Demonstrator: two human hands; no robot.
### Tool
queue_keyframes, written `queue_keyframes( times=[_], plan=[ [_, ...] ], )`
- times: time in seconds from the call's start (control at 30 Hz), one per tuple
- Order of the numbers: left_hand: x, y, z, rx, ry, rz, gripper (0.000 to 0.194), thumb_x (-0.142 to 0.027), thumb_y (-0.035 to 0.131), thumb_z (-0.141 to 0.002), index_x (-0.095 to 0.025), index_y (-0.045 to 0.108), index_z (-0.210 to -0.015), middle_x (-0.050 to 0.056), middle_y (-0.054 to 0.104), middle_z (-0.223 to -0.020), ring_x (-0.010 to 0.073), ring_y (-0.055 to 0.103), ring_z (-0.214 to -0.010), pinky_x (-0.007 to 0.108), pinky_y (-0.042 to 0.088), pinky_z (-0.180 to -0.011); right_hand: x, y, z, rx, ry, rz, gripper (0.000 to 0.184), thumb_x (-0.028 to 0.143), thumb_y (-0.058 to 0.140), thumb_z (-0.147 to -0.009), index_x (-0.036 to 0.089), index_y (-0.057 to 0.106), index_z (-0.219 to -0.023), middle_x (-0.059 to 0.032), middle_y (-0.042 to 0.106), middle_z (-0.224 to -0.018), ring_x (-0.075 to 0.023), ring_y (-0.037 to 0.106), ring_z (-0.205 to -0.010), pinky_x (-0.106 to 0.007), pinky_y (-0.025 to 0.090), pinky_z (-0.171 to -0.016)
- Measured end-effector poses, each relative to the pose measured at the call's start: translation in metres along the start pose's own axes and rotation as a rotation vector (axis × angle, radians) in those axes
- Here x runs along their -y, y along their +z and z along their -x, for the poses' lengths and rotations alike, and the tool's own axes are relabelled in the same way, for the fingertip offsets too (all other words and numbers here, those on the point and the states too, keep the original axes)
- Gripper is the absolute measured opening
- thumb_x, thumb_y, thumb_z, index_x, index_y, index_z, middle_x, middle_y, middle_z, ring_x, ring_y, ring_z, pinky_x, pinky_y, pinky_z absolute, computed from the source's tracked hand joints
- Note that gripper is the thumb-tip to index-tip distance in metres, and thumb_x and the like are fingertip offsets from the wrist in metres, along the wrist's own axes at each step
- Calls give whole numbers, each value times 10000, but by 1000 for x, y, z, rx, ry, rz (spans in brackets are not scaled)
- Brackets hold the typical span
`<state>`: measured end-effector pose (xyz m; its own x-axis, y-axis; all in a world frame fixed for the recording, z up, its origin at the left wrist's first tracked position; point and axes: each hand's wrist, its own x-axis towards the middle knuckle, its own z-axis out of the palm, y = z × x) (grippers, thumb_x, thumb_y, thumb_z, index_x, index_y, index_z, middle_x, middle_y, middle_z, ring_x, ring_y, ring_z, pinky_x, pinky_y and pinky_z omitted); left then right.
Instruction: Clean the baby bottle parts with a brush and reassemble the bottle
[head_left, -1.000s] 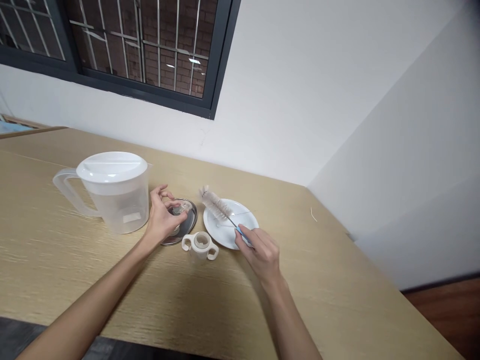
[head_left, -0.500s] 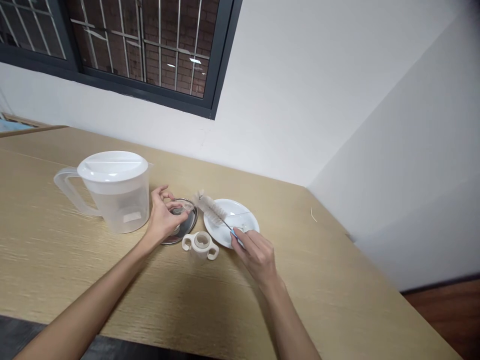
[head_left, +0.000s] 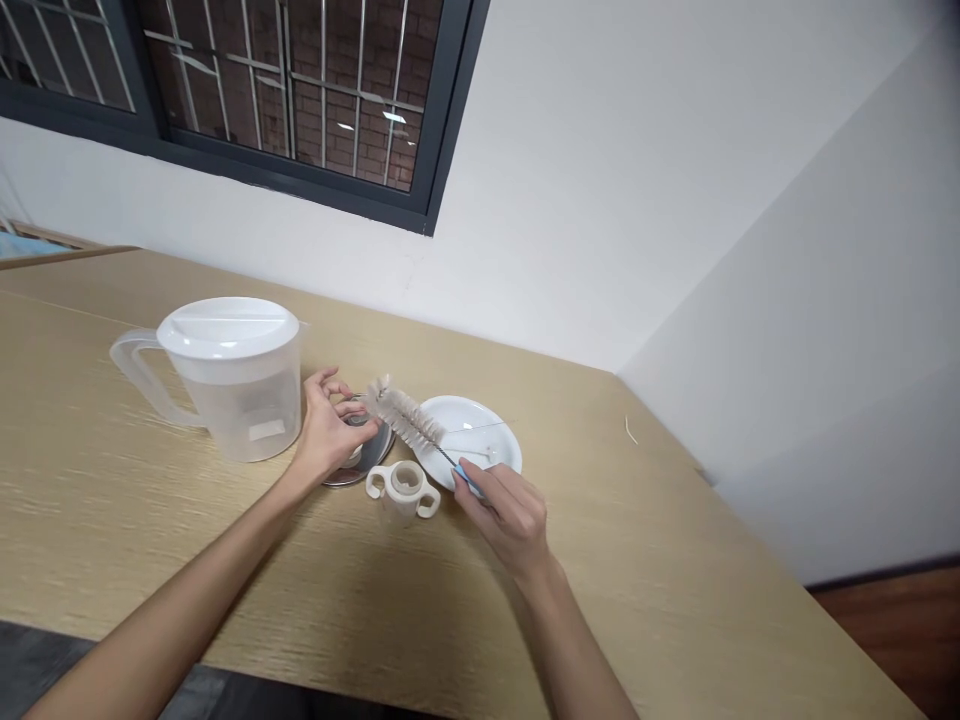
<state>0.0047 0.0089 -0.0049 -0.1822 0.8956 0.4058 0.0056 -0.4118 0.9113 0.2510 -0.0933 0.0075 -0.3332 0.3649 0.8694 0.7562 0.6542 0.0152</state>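
My right hand [head_left: 510, 515] is closed round the blue handle of a bottle brush [head_left: 405, 413] with pale bristles. The brush slants up and left, its tip at the fingers of my left hand [head_left: 328, 430]. Those fingers pinch a small clear piece, apparently a bottle nipple, now mostly hidden behind the bristles. Beneath my left hand lies a round metal tray [head_left: 375, 455], with a small whitish part partly covered by the hand. A clear baby bottle [head_left: 403, 490] with two cream handles stands upright and uncapped between my hands.
Left of my hands stands a translucent pitcher [head_left: 244, 390] with a white lid. A white plate [head_left: 510, 455] behind my right hand carries a small white piece and a thin rod. A white wall with a barred window [head_left: 300, 100] backs the wooden table [head_left: 315, 590].
My right hand has pushed the brush slightly left, so its bristles now cover the clear piece at my left fingers. My left hand stays almost in place.
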Motion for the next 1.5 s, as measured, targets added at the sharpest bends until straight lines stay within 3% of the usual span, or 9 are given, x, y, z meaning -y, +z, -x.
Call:
queue_keyframes(
  times=[0.37, 0.6, 0.9, 1.2, 1.5],
  plan=[
    [2, 0, -1, -29, -10, 5, 860, -168, 819, -532, -322, 307, -1206, -56, 439, -1022, 75, 678, -699, 259, 560, -726, -12, -3, 4, 60, -5, 149, 139, 120, 618, -890, 154, 672, -1013, 25, 540, -609, -86, 466, -539, -237, 378, -559],
    [-1, -1, 0, -19, -12, -17, 870, -168, 817, -534, -299, 296, -1218, -47, 439, -1031, 68, 673, -701, 260, 558, -735, -8, -7, -3, -104, 96, 40, 174, 110, 671, -842, 167, 687, -1006, 22, 565, -612, -87, 471, -514, -235, 402, -540],
    [-1, 2, 0, -29, -37, 16, 896, -159, 828, -498, -301, 314, -1218, -54, 454, -1023, 71, 676, -705, 262, 558, -762, -8, -1, 2, 62, 27, 66, 125, 127, 608, -894, 157, 677, -994, 16, 570, -610, -88, 487, -525, -232, 393, -544],
    [0, 0, 0, -11, -35, 13, 883, -152, 812, -511, -297, 304, -1218, -59, 451, -1009, 84, 684, -723, 266, 551, -753, -6, -4, -1, -72, 87, 37, 164, 128, 652, -860, 177, 684, -1013, 32, 549, -595, -87, 479, -512, -231, 411, -547],
    [0, 0, -2, -35, -20, 27, 893, -166, 820, -499, -302, 310, -1219, -58, 454, -1016, 74, 681, -708, 265, 562, -763, -10, -2, 4, 38, 30, 67, 154, 114, 627, -880, 153, 671, -1022, 16, 559, -615, -94, 492, -538, -238, 394, -555]
  ],
)
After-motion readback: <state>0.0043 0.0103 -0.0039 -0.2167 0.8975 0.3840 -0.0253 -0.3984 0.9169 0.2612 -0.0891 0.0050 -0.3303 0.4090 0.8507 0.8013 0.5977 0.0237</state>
